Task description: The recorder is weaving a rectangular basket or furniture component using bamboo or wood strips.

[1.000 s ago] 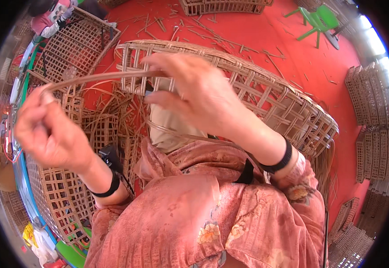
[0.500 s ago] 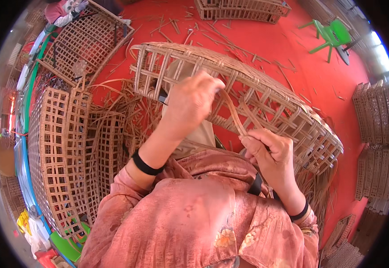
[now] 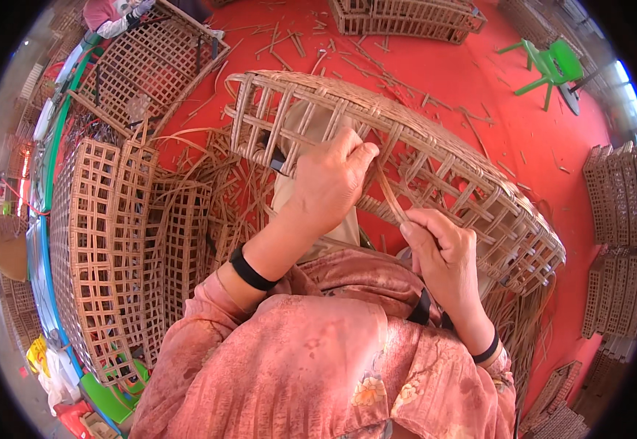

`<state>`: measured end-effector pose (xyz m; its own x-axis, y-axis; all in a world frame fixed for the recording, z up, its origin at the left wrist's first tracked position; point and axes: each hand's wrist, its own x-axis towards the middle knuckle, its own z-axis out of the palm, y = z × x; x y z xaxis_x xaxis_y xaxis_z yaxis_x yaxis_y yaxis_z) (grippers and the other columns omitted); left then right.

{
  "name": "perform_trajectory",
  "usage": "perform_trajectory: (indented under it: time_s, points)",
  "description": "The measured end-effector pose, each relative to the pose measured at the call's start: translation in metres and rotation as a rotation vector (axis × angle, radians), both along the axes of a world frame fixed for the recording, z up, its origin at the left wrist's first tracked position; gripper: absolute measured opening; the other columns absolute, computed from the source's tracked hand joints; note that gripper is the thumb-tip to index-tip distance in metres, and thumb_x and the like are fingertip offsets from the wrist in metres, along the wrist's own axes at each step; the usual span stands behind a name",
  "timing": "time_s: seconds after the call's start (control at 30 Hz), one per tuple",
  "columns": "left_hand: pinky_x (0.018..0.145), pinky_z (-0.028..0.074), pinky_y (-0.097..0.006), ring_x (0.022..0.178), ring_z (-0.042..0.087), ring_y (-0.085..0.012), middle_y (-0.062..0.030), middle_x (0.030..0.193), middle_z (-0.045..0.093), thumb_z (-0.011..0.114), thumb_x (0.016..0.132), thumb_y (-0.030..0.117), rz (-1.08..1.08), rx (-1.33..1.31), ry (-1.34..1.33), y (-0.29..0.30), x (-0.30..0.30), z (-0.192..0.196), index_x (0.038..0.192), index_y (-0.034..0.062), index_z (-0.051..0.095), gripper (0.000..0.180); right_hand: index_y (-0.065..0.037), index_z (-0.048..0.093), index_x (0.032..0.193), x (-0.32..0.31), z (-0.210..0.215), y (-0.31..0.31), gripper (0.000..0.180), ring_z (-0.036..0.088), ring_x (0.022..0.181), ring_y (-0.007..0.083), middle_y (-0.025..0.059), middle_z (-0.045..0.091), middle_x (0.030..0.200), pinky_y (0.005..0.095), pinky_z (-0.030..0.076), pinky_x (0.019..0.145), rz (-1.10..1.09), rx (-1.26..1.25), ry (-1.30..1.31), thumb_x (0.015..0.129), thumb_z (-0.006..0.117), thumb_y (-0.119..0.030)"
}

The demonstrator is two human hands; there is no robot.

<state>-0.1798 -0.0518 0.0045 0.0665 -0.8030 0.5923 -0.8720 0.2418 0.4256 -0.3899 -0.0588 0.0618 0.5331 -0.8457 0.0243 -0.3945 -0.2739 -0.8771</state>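
Observation:
A long woven wicker basket [image 3: 435, 135] lies tilted across my lap, its openwork side toward me. My left hand [image 3: 333, 175] is closed at that side, knuckles up; its fingertips are hidden, so what they grip does not show. Between thumb and fingers, my right hand [image 3: 444, 245] pinches a flat wicker strip [image 3: 389, 192]. From there the strip runs up to the basket's openings, close by my left thumb.
Lattice wicker baskets [image 3: 106, 256] stand at my left, beside loose cane offcuts [image 3: 238, 194]. Another basket [image 3: 406, 18] lies ahead on the red floor [image 3: 552, 146]. A green chair [image 3: 552, 69] is at far right, above stacked baskets [image 3: 611, 197]. Someone's gloved hand [image 3: 143, 7] shows at upper left.
My left hand has dropped slightly and turned knuckles up against the basket's side. The strip between my hands looks straighter. My right hand keeps its pinch; the whole view has shifted a little.

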Motion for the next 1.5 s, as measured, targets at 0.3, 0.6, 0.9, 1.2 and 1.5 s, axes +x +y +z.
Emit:
perform_trajectory:
  time_s: [0.3,0.6,0.9,1.2,1.5]
  points:
    - [0.062,0.053,-0.040,0.076,0.067,-0.0326,-0.0109,0.098,0.066,0.065,0.087,0.000,0.139,-0.015,0.105,0.001,0.001,0.000,0.113,0.0099,0.057,0.029,0.003,0.069,0.103,0.009,-0.014,-0.023,0.017,0.056,0.051,0.0083,0.0065,0.061,0.063,0.0262,0.044,0.050,-0.080,0.125,0.069,0.097,0.064,-0.013]
    - [0.068,0.055,-0.038,0.084,0.070,-0.0309,-0.0133,0.095,0.068,0.060,0.088,-0.004,0.018,0.169,0.132,0.006,0.019,0.012,0.110,0.0066,0.055,0.025,0.002,0.069,0.101,0.011,-0.013,-0.022,0.017,0.057,0.052,0.0091,0.0070,0.062,0.063,0.0267,0.044,0.051,-0.099,0.081,0.085,0.097,0.064,-0.013]
    - [0.068,0.052,-0.030,0.075,0.065,-0.0188,-0.0079,0.091,0.065,0.068,0.087,-0.004,0.067,0.025,0.381,-0.001,0.056,0.001,0.100,0.0031,0.061,0.016,0.001,0.070,0.099,0.038,-0.011,-0.031,0.015,0.065,0.056,0.0202,0.0137,0.066,0.068,0.0309,0.049,0.056,-0.044,-0.109,0.080,0.096,0.065,-0.013]
    - [0.062,0.051,-0.032,0.070,0.062,-0.0188,-0.0037,0.086,0.058,0.075,0.083,0.003,0.211,-0.023,0.130,0.002,0.052,-0.008,0.093,0.0086,0.073,0.012,0.000,0.070,0.100,0.037,-0.005,-0.031,0.014,0.067,0.062,0.0219,0.0148,0.066,0.071,0.0309,0.051,0.061,-0.035,-0.118,0.137,0.095,0.066,-0.013]
    - [0.064,0.054,-0.039,0.083,0.068,-0.0308,-0.0101,0.109,0.068,0.067,0.088,0.002,0.236,-0.075,0.118,0.007,0.052,0.001,0.117,0.0110,0.060,0.031,-0.003,0.070,0.097,0.053,-0.011,-0.044,0.016,0.066,0.060,0.0296,0.0157,0.064,0.068,0.0342,0.050,0.059,-0.051,-0.195,0.204,0.096,0.066,-0.017]
